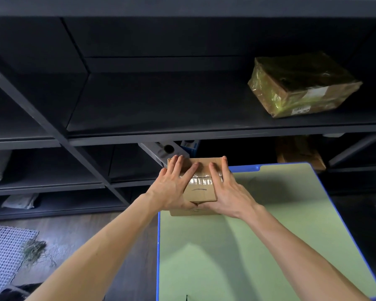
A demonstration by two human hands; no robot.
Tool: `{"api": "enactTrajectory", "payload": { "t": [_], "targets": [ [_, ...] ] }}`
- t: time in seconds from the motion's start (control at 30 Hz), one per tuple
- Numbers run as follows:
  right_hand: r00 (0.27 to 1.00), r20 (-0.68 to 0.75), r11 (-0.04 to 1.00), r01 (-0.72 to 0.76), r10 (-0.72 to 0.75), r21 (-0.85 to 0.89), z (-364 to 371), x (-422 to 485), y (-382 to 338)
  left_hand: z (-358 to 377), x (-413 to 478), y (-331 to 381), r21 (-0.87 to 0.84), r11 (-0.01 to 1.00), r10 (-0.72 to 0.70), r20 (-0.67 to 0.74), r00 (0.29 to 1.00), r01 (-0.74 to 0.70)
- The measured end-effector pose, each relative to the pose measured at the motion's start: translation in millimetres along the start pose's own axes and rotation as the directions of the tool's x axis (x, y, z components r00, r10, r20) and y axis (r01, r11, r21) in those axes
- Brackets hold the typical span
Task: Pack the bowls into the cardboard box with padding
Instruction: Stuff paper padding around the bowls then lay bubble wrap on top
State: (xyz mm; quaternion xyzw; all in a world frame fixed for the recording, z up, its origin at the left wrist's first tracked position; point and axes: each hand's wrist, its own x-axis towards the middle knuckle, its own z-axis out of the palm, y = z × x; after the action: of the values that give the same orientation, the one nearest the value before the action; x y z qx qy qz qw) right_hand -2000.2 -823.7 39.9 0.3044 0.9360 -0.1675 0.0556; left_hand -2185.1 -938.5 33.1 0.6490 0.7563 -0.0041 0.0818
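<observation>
Smooth pale-green tabletop, blue-edged. At its far left corner sits a squarish matte cardboard box, closed with glossy tape, seemingly longer front-to-back. Left hand and right hand press straight, spread fingers flat on its lid. Beyond, a dark shelf holds a film-wrapped parcel.

A: What do we have on the green surface?
B: The taped cardboard box, at its far left corner — and on the dark shelf beyond, we see a wrapped parcel.
</observation>
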Motion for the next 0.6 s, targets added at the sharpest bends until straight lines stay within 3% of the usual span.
{"api": "enactTrajectory", "payload": {
  "t": [0.2, 0.6],
  "targets": [
    [1.000, 0.012, 1.000, 0.000, 0.000, -0.002, -1, 1, 0, -5, 0, 1, 0.003, 1.000, 0.001, 0.024, 1.000, -0.002],
    [1.000, -0.011, 0.996, 0.009, -0.010, -0.085, 3, -2, 2, 7, -34, 10, 0.137, 0.990, 0.031, -0.078, 0.996, -0.020]
  ]
}}
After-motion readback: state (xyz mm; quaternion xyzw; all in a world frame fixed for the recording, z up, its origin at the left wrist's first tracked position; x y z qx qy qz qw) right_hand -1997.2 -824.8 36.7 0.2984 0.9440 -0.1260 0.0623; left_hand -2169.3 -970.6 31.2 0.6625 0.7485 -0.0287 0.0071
